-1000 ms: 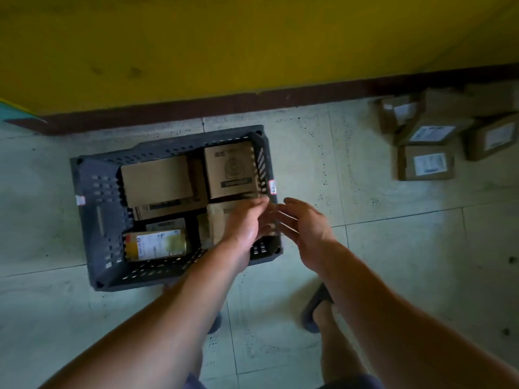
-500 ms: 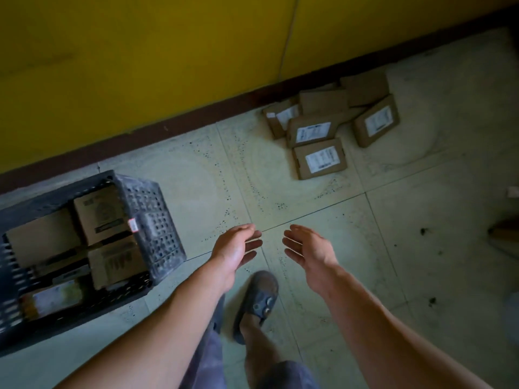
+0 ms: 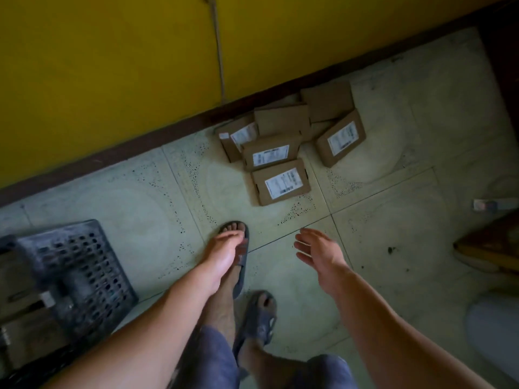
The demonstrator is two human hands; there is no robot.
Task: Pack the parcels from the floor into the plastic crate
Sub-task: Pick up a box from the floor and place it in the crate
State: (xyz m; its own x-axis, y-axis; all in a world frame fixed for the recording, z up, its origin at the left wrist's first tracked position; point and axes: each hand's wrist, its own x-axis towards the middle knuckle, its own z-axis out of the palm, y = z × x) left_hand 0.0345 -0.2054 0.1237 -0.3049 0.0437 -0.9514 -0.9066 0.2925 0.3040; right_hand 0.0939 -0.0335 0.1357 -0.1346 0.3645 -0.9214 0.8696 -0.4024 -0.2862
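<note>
Both hands are held open and empty above speckled pale floor tiles (image 3: 146, 209).
Flat brown cardboard parcels (image 3: 280, 186) lie beyond the right hand (image 3: 320, 254); a perforated grey plastic crate (image 3: 84, 273) sits beside the left hand (image 3: 224, 254).

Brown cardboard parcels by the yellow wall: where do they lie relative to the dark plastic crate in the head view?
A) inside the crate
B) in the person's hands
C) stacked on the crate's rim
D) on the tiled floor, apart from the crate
D: the brown cardboard parcels lie on the tiled floor by the yellow wall, apart from the dark plastic crate; the left hand and right hand are empty.
</note>
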